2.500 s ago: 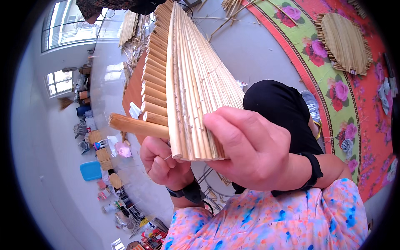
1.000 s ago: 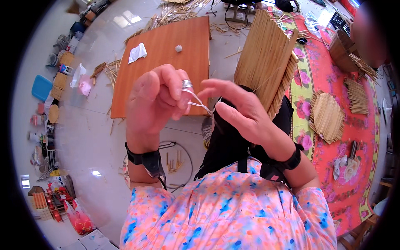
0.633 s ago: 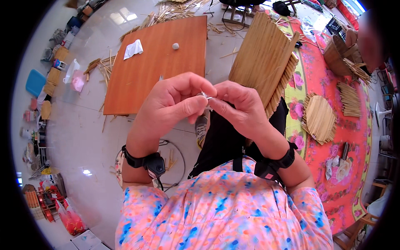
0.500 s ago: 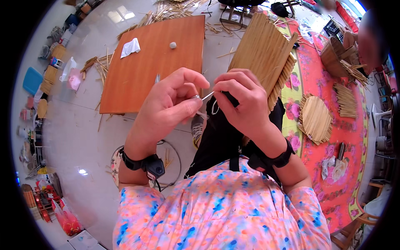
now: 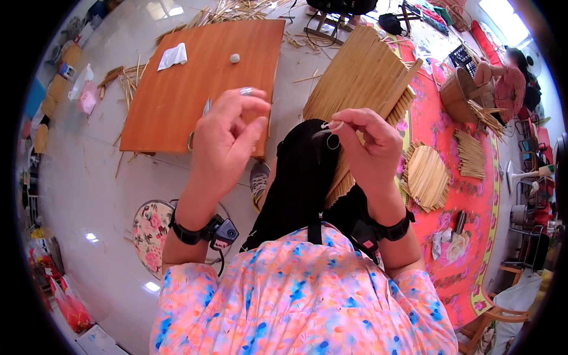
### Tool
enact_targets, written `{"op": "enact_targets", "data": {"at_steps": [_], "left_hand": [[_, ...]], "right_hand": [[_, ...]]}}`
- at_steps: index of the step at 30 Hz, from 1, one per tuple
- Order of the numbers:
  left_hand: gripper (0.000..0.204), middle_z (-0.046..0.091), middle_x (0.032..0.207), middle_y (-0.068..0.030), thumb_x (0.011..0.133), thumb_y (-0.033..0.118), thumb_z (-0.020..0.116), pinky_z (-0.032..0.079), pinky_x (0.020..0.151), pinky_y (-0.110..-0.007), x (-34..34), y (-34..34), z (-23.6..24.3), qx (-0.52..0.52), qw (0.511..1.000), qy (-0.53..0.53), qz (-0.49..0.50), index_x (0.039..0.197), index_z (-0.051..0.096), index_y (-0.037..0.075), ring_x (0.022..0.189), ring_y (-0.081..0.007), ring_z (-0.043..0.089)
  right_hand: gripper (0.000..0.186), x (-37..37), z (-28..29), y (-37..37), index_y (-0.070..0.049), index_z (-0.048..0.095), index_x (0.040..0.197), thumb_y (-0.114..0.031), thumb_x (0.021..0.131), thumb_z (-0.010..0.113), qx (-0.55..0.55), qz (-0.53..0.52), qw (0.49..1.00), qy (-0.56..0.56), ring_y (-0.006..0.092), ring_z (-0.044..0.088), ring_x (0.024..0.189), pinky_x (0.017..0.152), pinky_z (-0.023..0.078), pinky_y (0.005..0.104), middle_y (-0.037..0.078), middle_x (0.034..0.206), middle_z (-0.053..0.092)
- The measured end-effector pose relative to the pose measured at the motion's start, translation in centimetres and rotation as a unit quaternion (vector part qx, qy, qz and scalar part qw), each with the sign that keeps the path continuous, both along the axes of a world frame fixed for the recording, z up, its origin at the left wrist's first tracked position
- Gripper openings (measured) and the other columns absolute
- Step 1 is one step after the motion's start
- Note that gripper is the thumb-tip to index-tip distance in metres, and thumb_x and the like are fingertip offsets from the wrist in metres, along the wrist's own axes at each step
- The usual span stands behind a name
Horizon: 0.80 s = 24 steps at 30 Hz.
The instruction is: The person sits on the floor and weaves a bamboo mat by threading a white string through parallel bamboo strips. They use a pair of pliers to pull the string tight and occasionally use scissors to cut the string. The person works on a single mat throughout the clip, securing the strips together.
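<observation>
My right hand [image 5: 373, 145] is closed in a pinch on a thin white string [image 5: 333, 140], which hangs from the fingertips in a small loop. To its left, my left hand [image 5: 228, 133] is raised with nothing visible in it; thumb and index finger stand apart, and a ring sits on one finger. Beyond the right hand a large panel of flat tan strips [image 5: 355, 74] leans by my black-trousered leg. Its near end passes behind that hand. Past the left hand, a pair of scissors [image 5: 207, 106] lies partly hidden at the table's edge.
An orange-brown wooden table [image 5: 207, 77] bears a white cloth [image 5: 173, 57] and a small pale ball [image 5: 235, 58]. On the red floral mat [image 5: 438, 236] lies a smaller strip panel [image 5: 427, 177] near a wooden bucket [image 5: 455, 97]. A floral stool [image 5: 152, 234] stands left. Another person sits far right.
My hands have moved apart, left hand leftward and right hand rightward. The string stretched between them is now only at the right hand; the left has let go. The view has shifted slightly.
</observation>
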State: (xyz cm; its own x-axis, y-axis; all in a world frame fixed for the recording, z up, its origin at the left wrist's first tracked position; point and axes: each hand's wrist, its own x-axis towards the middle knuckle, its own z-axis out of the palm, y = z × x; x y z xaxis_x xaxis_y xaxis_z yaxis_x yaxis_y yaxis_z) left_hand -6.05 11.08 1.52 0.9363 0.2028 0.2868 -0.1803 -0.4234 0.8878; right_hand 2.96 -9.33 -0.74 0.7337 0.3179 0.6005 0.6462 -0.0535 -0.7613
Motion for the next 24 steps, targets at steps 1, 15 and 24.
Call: {"op": "enact_targets", "data": {"at_steps": [1,15,24], "left_hand": [[0.016,0.060,0.116,-0.0072,0.086,-0.001,0.057,0.043,0.053,-0.018,0.2,-0.2,0.2,-0.028,0.999,-0.016,-0.011,0.102,0.062,0.001,0.060,-0.0022,0.050],[0.002,0.061,0.100,-0.0050,0.089,0.001,0.060,0.039,0.051,-0.017,2.3,-0.7,-1.1,-0.070,0.967,0.058,-0.237,0.090,0.061,-0.001,0.057,-0.0023,0.049],[0.006,0.057,0.077,-0.0049,0.081,0.002,0.062,0.038,0.048,-0.027,2.3,0.3,-2.2,0.086,0.992,-0.096,0.003,0.087,0.061,0.004,0.053,-0.0129,0.050]], "right_hand": [[0.010,-0.1,0.1,-0.1,-0.002,0.068,0.089,0.002,0.080,0.067,0.002,0.020,1.000,0.009,0.0088,0.059,0.063,0.059,0.047,0.0209,0.004,0.077,0.067],[0.010,-1.2,1.7,-1.4,0.003,0.065,0.093,0.007,0.084,0.064,0.042,0.099,0.990,0.095,0.0096,0.060,0.074,0.067,0.048,0.0213,0.005,0.083,0.065],[0.008,-1.0,2.0,-1.0,0.005,0.064,0.095,0.004,0.088,0.061,0.055,0.092,0.986,0.131,0.0088,0.061,0.075,0.067,0.049,0.0213,0.005,0.084,0.066]]}}
